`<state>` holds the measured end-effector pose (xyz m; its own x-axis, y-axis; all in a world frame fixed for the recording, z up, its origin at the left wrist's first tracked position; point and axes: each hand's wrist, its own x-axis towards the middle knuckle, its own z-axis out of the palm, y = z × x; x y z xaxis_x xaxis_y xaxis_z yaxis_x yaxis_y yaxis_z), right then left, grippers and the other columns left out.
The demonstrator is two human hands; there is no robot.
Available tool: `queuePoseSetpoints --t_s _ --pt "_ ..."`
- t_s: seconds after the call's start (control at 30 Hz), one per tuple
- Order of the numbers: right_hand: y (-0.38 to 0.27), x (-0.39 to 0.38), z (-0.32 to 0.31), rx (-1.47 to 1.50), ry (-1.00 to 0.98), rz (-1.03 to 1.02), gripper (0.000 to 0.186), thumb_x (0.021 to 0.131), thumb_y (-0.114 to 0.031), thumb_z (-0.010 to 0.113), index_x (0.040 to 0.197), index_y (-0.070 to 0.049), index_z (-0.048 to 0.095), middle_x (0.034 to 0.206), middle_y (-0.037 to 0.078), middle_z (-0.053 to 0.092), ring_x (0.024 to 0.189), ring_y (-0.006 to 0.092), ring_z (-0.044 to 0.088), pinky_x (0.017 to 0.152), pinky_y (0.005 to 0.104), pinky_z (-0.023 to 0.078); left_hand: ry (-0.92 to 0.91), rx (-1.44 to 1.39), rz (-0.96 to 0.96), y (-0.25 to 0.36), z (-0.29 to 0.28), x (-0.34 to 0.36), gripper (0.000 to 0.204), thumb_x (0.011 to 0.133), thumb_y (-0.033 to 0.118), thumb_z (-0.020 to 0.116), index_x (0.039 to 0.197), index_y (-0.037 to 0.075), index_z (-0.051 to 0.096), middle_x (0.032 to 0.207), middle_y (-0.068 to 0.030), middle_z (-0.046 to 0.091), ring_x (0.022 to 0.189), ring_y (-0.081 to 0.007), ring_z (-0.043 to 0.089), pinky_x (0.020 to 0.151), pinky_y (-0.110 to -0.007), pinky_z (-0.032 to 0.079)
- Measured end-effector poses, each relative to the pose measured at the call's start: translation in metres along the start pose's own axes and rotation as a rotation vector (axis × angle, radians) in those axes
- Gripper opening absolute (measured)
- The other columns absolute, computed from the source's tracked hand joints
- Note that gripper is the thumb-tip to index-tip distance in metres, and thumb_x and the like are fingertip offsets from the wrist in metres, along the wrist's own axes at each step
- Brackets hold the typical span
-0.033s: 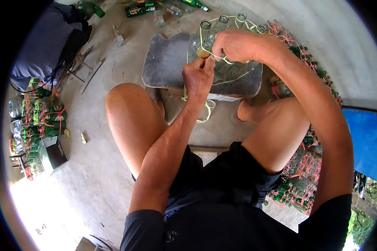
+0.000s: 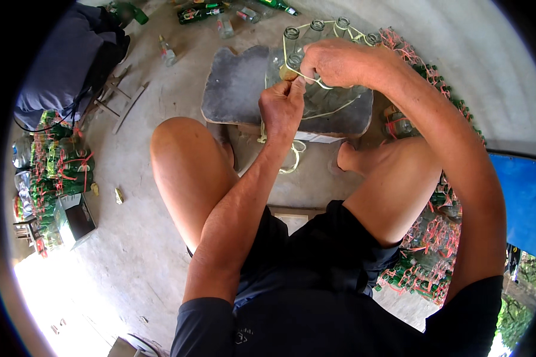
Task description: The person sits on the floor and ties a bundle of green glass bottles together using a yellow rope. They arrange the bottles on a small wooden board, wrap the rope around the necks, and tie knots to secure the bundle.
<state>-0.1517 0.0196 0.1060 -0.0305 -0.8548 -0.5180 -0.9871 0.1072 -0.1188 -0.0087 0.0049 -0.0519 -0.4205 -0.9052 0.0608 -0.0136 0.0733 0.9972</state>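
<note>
Several clear glass bottles (image 2: 290,41) stand bundled on the right part of a worn dark board (image 2: 232,83), with pale yellow cord (image 2: 295,160) round their necks and sides and loose loops hanging below. My left hand (image 2: 281,107) is closed in a pinch on the cord at the bundle's near left, by a yellowish-brown patch among the bottles. My right hand (image 2: 338,65) is curled over the near bottles, its fingers on the cord beside my left fingertips. My knees are spread either side of the board.
Red-tied bottle bundles (image 2: 65,160) line the left and right sides (image 2: 429,238). Loose bottles (image 2: 199,15) lie at the back. A wooden frame (image 2: 122,107) is beside dark grey-blue fabric (image 2: 71,59) upper left. A blue panel (image 2: 521,196) is at the right.
My right forearm has shifted very slightly to the right; both hands remain in the same place on the cord.
</note>
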Motion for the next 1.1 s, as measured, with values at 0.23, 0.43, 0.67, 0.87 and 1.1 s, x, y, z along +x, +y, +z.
queuePoseSetpoints --t_s 0.23,0.43,0.67,0.87,1.1 --pt "-0.001 -0.009 -0.008 -0.377 0.136 -0.216 0.017 0.079 0.008 0.065 0.092 -0.003 0.069 0.098 0.014 0.069 0.098 0.0381 0.07 0.079 0.0487 0.057 0.031 0.015 0.079 -0.001 0.006 0.004 0.032 0.097 0.024 0.074 0.082 -0.004 0.073 0.068 -0.0169 0.068 0.057 -0.0244 0.06 0.06 -0.04 0.049" --pt "-0.001 -0.011 -0.012 -0.508 0.237 -0.289 0.016 0.072 0.006 0.073 0.084 -0.003 0.067 0.086 0.014 0.07 0.092 0.0388 0.071 0.071 0.0489 0.058 0.015 0.068 0.123 -0.003 0.004 0.004 0.032 0.097 0.024 0.074 0.082 -0.004 0.069 0.067 -0.0179 0.067 0.057 -0.0277 0.06 0.06 -0.042 0.049" --pt "-0.004 -0.01 -0.022 -0.531 0.239 -0.286 0.016 0.067 0.001 0.079 0.079 -0.003 0.068 0.079 0.014 0.07 0.087 0.039 0.072 0.068 0.0491 0.057 -0.02 0.056 0.181 0.004 0.004 0.005 0.028 0.097 0.021 0.074 0.086 -0.003 0.068 0.066 -0.0166 0.064 0.056 -0.0265 0.057 0.059 -0.042 0.048" --pt "0.001 -0.016 -0.038 -0.447 0.119 -0.135 0.012 0.071 -0.001 0.075 0.076 0.0 0.064 0.078 0.019 0.068 0.081 0.0413 0.069 0.065 0.0495 0.052 -0.043 0.021 0.149 0.013 0.004 0.004 0.024 0.098 0.018 0.073 0.088 -0.003 0.067 0.065 -0.0124 0.062 0.056 -0.0218 0.053 0.058 -0.039 0.048" --pt "0.025 -0.02 -0.04 -0.269 0.159 -0.107 0.01 0.076 0.001 0.067 0.074 0.003 0.057 0.07 0.019 0.064 0.061 0.0381 0.062 0.055 0.048 0.048 -0.093 -0.097 0.143 0.019 0.004 0.003 0.02 0.103 0.013 0.068 0.094 -0.005 0.068 0.072 0.0058 0.054 0.067 -0.0037 0.043 0.058 -0.025 0.039"
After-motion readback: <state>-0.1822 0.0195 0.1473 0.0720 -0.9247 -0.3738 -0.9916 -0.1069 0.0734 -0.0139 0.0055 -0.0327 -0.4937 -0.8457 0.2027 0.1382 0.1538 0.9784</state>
